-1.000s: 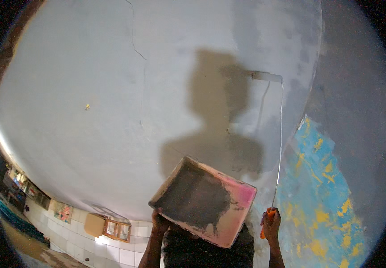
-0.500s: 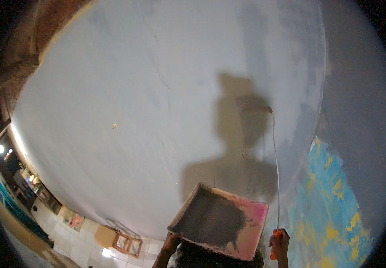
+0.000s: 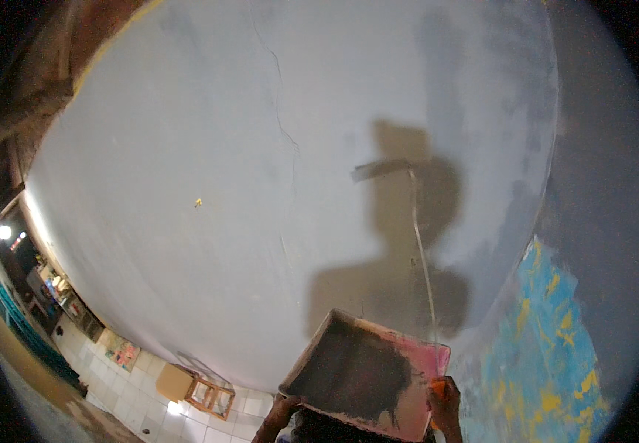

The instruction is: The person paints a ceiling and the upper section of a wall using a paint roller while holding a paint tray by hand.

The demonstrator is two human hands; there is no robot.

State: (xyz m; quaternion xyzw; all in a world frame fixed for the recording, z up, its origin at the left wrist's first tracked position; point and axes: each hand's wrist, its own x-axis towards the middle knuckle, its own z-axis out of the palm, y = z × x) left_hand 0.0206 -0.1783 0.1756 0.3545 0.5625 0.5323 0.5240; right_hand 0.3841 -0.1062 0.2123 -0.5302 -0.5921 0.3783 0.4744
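The left hand (image 3: 280,415) has its fingers closed on the near left corner of the tray (image 3: 408,413). The tray is low in the view, tipped to one side, with dark gray paint over much of its inside and pink along the right. The right hand (image 3: 445,406) has its fingers wrapped round the orange handle (image 3: 438,385) — it shows in front of the tray's right side, but I cannot tell if the two touch. A thin rod (image 3: 423,258) goes up from the handle to the roller (image 3: 382,170). The roller is in front of the big gray wall (image 3: 186,111), over the dark shadow (image 3: 415,221) of a person; I cannot tell if it touches the wall. A thin crack (image 3: 279,103) runs down the wall. On the right is a blue patch (image 3: 556,295) with yellow spots — and far off at the lower left is a wooden stool (image 3: 210,397).
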